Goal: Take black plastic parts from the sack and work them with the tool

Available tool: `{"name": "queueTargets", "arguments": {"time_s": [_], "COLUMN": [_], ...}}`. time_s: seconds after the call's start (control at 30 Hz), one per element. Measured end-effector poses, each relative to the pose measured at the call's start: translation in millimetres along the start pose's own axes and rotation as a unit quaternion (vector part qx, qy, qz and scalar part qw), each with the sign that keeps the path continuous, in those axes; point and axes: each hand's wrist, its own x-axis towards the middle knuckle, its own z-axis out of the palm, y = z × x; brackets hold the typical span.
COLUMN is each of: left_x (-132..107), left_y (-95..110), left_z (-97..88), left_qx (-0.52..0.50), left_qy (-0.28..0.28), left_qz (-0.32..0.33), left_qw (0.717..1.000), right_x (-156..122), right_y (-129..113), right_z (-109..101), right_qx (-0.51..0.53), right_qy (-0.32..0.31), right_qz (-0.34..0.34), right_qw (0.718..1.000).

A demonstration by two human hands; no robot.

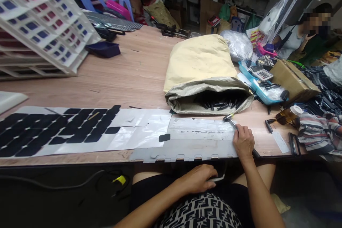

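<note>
My right hand [243,142] wraps small silver metal hammer [233,124], black-handled; my left hand [200,179] half-curled above black-clothed lap [144,189], cannot tell its hold.

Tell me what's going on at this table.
A seated person's right hand grips a small metal-headed hammer, its head just in front of a pale yellow sack whose open mouth shows black pieces. The left hand is low over the lap, below the near edge of the wood-grain table; what it holds, if anything, is unclear. Leftward, flat black rounded pads lie in rows on a white sheet.
</note>
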Motion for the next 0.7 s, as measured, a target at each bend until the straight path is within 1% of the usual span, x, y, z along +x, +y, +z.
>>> {"name": "queueTargets", "arguments": {"time_s": [0.07,0.1,0.13,0.17,0.2,0.23,0.3,0.33,0.37,0.4,0.43,0.5,0.57,0.6,0.67,0.7], "left_x": [-2,1,7,15,26,38,65,78,90,100,108,119,121,120,112,106], "left_y": [27,37,43,45,43,38,21,11,0,-9,-17,-29,-33,-33,-29,-26], "left_z": [-29.1,-47.8,-68.6,-90.8,-113.4,-135.4,-173.9,-188.8,-200.2,-208.3,-213.3,-216.7,-215.2,-213.6,-208.1,-203.3], "left_qx": [-0.03,-0.054,-0.074,-0.085,-0.087,-0.087,-0.061,-0.042,-0.033,-0.03,-0.03,-0.036,-0.034,-0.03,-0.018,-0.009], "left_qy": [0.006,0.028,0.063,0.122,0.19,0.268,0.414,0.466,0.491,0.501,0.5,0.488,0.494,0.506,0.533,0.542], "left_qz": [0.119,0.152,0.164,0.154,0.13,0.094,-0.003,-0.06,-0.114,-0.156,-0.186,-0.211,-0.21,-0.208,-0.196,-0.177], "left_qw": [0.992,0.986,0.982,0.977,0.969,0.955,0.908,0.882,0.863,0.851,0.845,0.846,0.843,0.837,0.823,0.822], "right_x": [0,0,0,0,0,0,0,0,-1,-1,-1,-1,-1,-1,0,0], "right_y": [0,0,0,1,1,1,2,2,2,2,2,1,1,1,0,0], "right_z": [1,1,2,3,3,4,4,4,4,3,3,2,2,1,1,1], "right_qx": [0.0,0.0,0.0,0.001,0.001,0.003,0.007,0.009,0.011,0.014,0.016,0.016,0.012,0.01,0.009,0.01], "right_qy": [-0.002,-0.002,-0.002,-0.002,0.0,0.002,0.007,0.007,0.008,0.006,0.005,0.002,0.0,-0.001,-0.003,-0.004], "right_qz": [0.0,0.001,0.001,0.001,0.002,0.001,0.0,-0.001,-0.001,-0.001,-0.002,0.0,0.002,0.003,0.006,0.006], "right_qw": [1.0,1.0,1.0,1.0,1.0,1.0,1.0,1.0,1.0,1.0,1.0,1.0,1.0,1.0,1.0,1.0]}}
